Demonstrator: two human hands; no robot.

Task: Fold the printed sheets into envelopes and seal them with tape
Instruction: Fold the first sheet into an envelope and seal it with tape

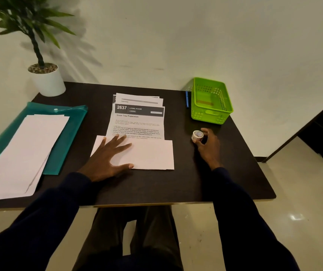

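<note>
Left hand [108, 156] flat, fingers spread, pressing folded sheet [148, 154] on tabletop [225, 173], right hand [208, 145] gripping tape roll [197, 135]

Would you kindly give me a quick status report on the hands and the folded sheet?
Left hand flat on folded sheet, pressing it down. Right hand gripping tape roll, near green basket. Nothing between tape and sheet.

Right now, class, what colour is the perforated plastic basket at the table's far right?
The perforated plastic basket is lime green, clearest in the head view.
</note>
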